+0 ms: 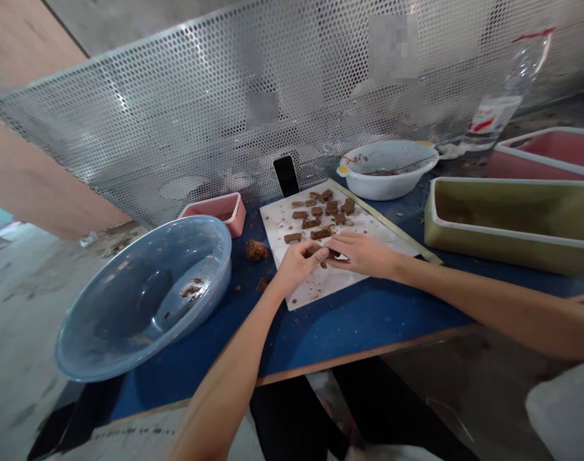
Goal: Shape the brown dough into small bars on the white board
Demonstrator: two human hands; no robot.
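Note:
Both my hands meet over a white board (316,282) on the blue table (359,320). My left hand (296,261) is curled, pinching a small brown piece (322,254) of dough-like stuff. My right hand (362,251) lies over the same piece, its fingers closed round it. Several short brown blocks (321,214) lie in rows on the far half of the board. A brown lump (256,250) sits on the table just left of the board.
A large blue bowl (143,298) overhangs the table's left front. A pink box (219,210), a black phone (286,175) leaning on the perforated metal screen, a white bowl (385,168), an olive tray (508,218), a pink tray (551,153) and a plastic bottle (506,96) stand behind and right.

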